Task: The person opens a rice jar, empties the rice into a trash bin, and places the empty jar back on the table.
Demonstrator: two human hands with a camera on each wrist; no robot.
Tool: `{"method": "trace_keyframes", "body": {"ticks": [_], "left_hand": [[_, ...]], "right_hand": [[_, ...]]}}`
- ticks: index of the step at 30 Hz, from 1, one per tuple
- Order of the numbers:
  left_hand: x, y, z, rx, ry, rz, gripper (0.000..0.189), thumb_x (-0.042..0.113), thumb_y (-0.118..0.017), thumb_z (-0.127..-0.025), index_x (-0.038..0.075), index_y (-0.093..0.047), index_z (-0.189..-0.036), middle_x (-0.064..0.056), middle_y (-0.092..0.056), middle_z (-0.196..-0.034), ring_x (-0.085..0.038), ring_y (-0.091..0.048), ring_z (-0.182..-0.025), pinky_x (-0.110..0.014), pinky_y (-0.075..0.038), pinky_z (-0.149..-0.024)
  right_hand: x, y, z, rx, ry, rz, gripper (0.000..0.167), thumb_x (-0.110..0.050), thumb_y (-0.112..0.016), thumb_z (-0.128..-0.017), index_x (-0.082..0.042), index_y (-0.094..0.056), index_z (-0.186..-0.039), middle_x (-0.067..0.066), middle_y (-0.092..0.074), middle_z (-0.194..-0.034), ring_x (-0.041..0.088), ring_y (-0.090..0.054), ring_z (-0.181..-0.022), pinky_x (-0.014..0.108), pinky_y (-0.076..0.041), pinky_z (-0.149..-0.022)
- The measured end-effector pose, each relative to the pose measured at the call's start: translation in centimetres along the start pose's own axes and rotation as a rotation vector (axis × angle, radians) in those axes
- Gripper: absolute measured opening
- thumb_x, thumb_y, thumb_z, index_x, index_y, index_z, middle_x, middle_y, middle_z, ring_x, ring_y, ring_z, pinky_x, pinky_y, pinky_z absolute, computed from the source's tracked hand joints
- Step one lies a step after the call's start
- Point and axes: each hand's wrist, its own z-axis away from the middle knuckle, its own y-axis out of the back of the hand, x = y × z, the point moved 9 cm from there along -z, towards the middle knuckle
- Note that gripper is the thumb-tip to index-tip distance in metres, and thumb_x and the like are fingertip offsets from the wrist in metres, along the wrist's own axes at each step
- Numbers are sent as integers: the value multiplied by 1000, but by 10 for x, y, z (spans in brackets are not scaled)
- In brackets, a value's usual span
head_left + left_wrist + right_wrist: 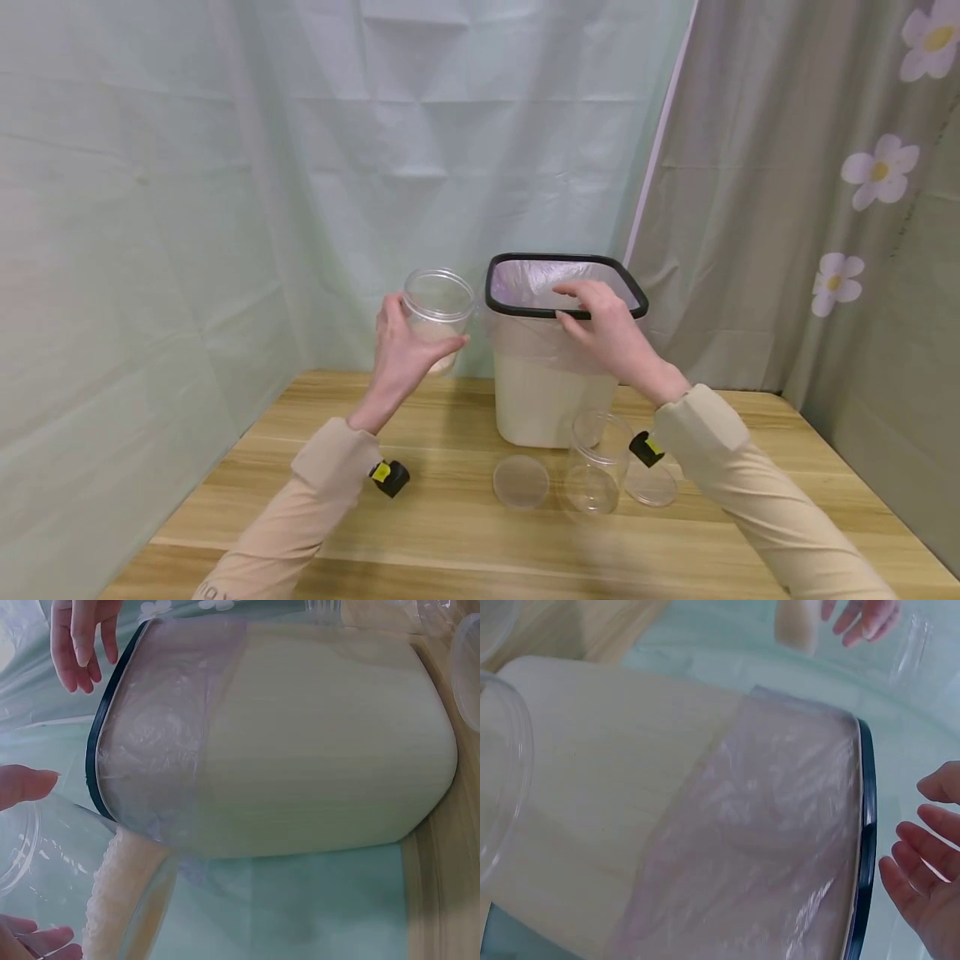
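My left hand (408, 346) grips a clear plastic jar (438, 300), lidless and raised above the table to the left of the bin. Pale, grainy contents (124, 892) fill the jar's lower part. My right hand (611, 329) is over the front rim of a white trash bin (543, 400), its fingers apart and holding nothing. The bin has a black rim (566, 315) and a translucent liner bag (772, 817) folded over its outside. In the right wrist view, the fingers (922, 855) lie just beyond that rim.
In front of the bin, a second clear jar (596, 467) stands on the wooden table (420, 542). A round clear lid (521, 482) lies left of it, and another clear lid (651, 483) lies right. Curtains (450, 167) hang behind and beside the table.
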Motion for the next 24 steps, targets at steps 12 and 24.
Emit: {"method": "trace_keyframes", "body": {"ticks": [12, 24], "left_hand": [[2, -1, -11, 14, -23, -52, 86, 29, -85, -55, 1, -35, -119, -18, -41, -117, -30, -35, -109, -46, -36, -82], [6, -2, -16, 16, -80, -85, 85, 27, -85, -55, -2, -36, -118, -18, -42, -114, -31, -34, -108, -46, -37, -81]], "right_hand": [[34, 15, -1, -25, -134, 35, 33, 3, -64, -80, 6, -55, -111, 19, -54, -110, 32, -45, -99, 43, -34, -84], [77, 21, 3, -98, -375, 76, 45, -9, -63, -84, 9, -45, -121, 26, -44, -118, 40, -34, -111, 49, -25, -92]]}}
